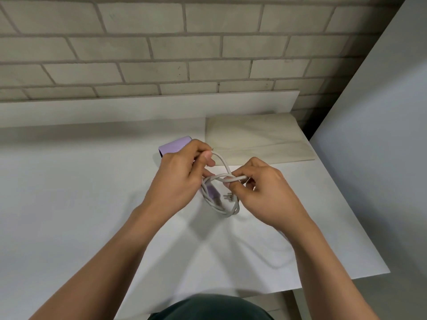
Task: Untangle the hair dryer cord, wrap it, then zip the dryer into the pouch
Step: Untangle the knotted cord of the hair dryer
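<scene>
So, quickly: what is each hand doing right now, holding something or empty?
Left hand: fingers curled round a loop of the white cord.
Right hand: fingers pinch the same cord.

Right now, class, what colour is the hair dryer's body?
The hair dryer is lilac; head view.

No readable text, labels or numbers anywhere.

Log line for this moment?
step: untangling; left hand: grips cord; right hand: pinches cord; dryer: behind left hand; pouch: flat on table
</scene>
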